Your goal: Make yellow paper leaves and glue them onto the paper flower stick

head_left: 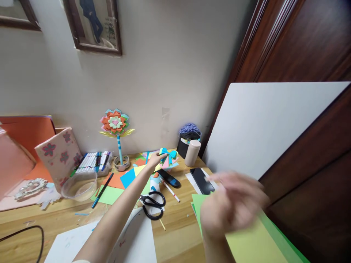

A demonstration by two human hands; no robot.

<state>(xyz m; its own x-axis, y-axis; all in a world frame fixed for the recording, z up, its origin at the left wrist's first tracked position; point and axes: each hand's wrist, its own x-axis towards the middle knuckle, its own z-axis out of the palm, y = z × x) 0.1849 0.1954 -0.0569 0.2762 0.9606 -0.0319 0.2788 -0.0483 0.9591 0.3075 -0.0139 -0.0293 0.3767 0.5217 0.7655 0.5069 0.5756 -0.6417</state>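
My left hand reaches far across the table, its fingers closed on the left edge of a blue paper bow. Loose coloured paper pieces lie around and beneath the bow. Close to me on the right, my right hand is raised over a stack of green and yellow paper. Motion smears its fingers, and I cannot make out anything in them. Black-handled scissors lie below my left forearm's right side, near a black and blue stapler-like tool.
A paper flower stands upright in a tape roll. Left of it are markers and a clear plastic bowl. A phone, a beige cylinder and a white board are on the right.
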